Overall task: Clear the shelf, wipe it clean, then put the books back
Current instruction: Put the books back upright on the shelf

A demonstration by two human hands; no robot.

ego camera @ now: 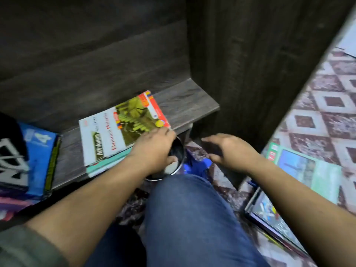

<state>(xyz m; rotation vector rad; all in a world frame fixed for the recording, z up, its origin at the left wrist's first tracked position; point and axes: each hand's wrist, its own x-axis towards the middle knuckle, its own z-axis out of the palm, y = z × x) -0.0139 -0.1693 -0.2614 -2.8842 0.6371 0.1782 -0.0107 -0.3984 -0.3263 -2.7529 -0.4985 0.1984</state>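
A small stack of books (115, 132) lies flat on the dark wooden shelf (192, 101); the top one is white with a yellow-green picture and a red edge, and a teal book (104, 166) shows beneath it. My left hand (154, 149) rests with straight fingers on the top book's near right corner, thumb hanging off the shelf edge. My right hand (229, 149) hovers open over the floor to the right, fingers spread, holding nothing. More books lie on the floor at right: a green one (312, 170) and a dark one (269, 211).
A blue book (36, 151) and a black item with white letters (9, 151) sit at the shelf's left end. A metal bowl (180, 151) holding something white stands below the shelf edge, a blue object (194, 166) beside it. My knee (192, 209) is in front. A cabinet wall (250, 74) bounds the right.
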